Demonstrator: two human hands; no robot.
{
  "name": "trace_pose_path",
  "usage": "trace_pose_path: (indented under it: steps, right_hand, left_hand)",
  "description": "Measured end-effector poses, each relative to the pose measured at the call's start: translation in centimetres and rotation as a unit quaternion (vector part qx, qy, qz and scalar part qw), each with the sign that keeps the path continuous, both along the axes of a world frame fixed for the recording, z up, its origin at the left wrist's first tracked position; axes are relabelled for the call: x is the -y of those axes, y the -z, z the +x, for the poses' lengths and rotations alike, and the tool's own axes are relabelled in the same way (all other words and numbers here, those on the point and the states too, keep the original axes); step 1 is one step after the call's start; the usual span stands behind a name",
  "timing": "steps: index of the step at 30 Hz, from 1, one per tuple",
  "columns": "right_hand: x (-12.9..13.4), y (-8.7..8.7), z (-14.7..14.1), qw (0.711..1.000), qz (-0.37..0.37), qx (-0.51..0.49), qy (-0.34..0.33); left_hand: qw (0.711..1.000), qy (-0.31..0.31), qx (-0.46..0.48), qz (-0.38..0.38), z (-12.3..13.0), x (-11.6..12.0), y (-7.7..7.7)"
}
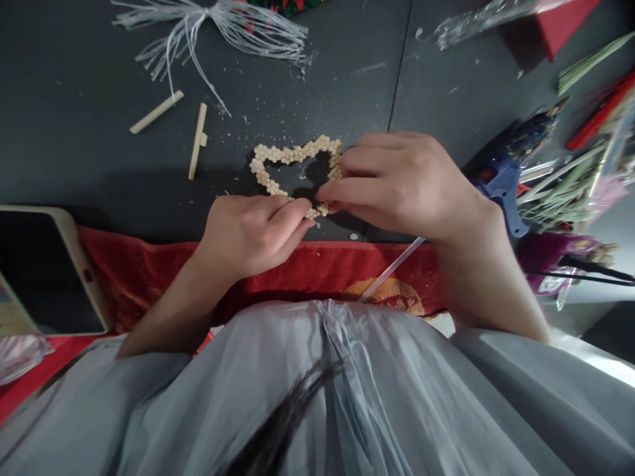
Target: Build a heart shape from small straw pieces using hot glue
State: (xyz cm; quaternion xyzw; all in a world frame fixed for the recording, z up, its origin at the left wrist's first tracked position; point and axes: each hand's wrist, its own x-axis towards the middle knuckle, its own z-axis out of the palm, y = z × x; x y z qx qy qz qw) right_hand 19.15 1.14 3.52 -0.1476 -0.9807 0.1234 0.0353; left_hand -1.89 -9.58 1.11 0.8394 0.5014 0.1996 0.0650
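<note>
A heart-shaped ring of small cream-coloured beads [289, 155] lies at the middle of the dark table. My left hand [253, 230] pinches its near edge between thumb and fingers. From the other side my right hand [397, 182] closes its fingertips on the ring's near right part, close to the left fingertips. The fingers cover part of the beads there, and I cannot tell whether the ring is joined at that spot. Pale crumbs are scattered on the table around it.
Tied white strands [233, 30] and short pale sticks [197, 141] lie at the upper left. A phone [49, 271] is at left, on a red towel [153, 271] along the near edge. Right of my hand sit a blue glue gun [503, 185], green strips [555, 198] and a clear stick [391, 270].
</note>
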Motion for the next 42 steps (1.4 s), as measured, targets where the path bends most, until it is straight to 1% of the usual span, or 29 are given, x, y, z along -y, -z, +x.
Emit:
trace_pose_path:
  steps: [3,6,9,11,13,15,19,25,26,27,29,31,33,34,36,39,41,42]
  right_hand:
    - [-0.2,0.3,0.3,1.0,-0.008,-0.019,-0.012]
    - [-0.2,0.7,0.6,0.999,-0.011,-0.031,-0.007]
    - [0.0,1.0,0.9,0.999,-0.02,-0.036,0.007]
    - [0.0,1.2,1.1,0.998,-0.026,-0.052,0.008]
    - [0.1,1.3,1.2,0.999,-0.028,-0.045,0.008]
    - [0.1,1.4,1.2,1.0,-0.021,-0.02,0.008]
    - [0.0,1.4,1.0,1.0,0.0,-0.012,-0.003]
    - [0.1,1.0,1.2,0.999,-0.008,-0.034,-0.004]
    - [0.2,0.8,1.4,0.999,-0.006,-0.033,0.004]
    - [0.3,0.5,1.6,0.999,-0.003,-0.028,0.016]
    - [0.6,-0.2,2.5,0.998,0.009,-0.019,0.057]
    - [1.0,-1.3,3.9,0.993,0.023,-0.019,0.116]
    - [1.7,-2.4,5.7,0.981,0.031,-0.028,0.191]
    - [2.1,-2.9,6.8,0.97,0.025,-0.026,0.24]
    - [3.0,-3.7,8.9,0.939,0.018,-0.001,0.345]
    - [4.4,-3.9,11.6,0.874,0.036,0.054,0.481]
    - [5.2,-3.7,12.8,0.832,0.041,0.113,0.542]
    - [5.5,-3.5,13.2,0.816,0.036,0.143,0.558]
  left_hand:
    - [0.999,-0.007,0.024,-0.028,0.0,0.1,0.1]
    - [0.996,-0.023,0.007,-0.081,0.1,0.3,0.1]
    - [0.994,-0.025,-0.01,-0.103,0.3,0.3,-0.1]
    - [0.993,-0.02,-0.008,-0.119,0.4,0.2,-0.2]
    - [0.992,-0.018,-0.001,-0.129,0.5,0.1,-0.2]
    - [0.994,-0.016,0.004,-0.105,0.5,0.1,-0.1]
    - [1.0,-0.018,0.013,-0.005,0.4,0.1,0.3]
    - [0.999,-0.003,0.023,0.033,0.1,0.1,0.6]
    - [0.999,-0.001,0.019,0.029,0.0,0.0,0.6]
    - [1.0,-0.001,0.01,0.01,-0.1,0.0,0.6]
    - [0.999,-0.004,-0.01,-0.048,-0.2,-0.1,0.6]
    - [0.997,-0.009,-0.009,-0.08,-0.4,-0.1,0.7]
    - [0.997,-0.013,-0.003,-0.072,-0.5,0.0,0.9]
    - [0.998,-0.017,0.002,-0.061,-0.5,0.0,1.0]
    - [0.998,-0.032,0.012,-0.048,-0.4,0.0,1.2]
    - [0.997,-0.045,0.033,-0.049,-0.3,-0.1,1.3]
    - [0.998,-0.037,0.046,-0.026,-0.3,-0.2,1.4]
    - [0.998,-0.028,0.053,-0.001,-0.3,-0.2,1.4]
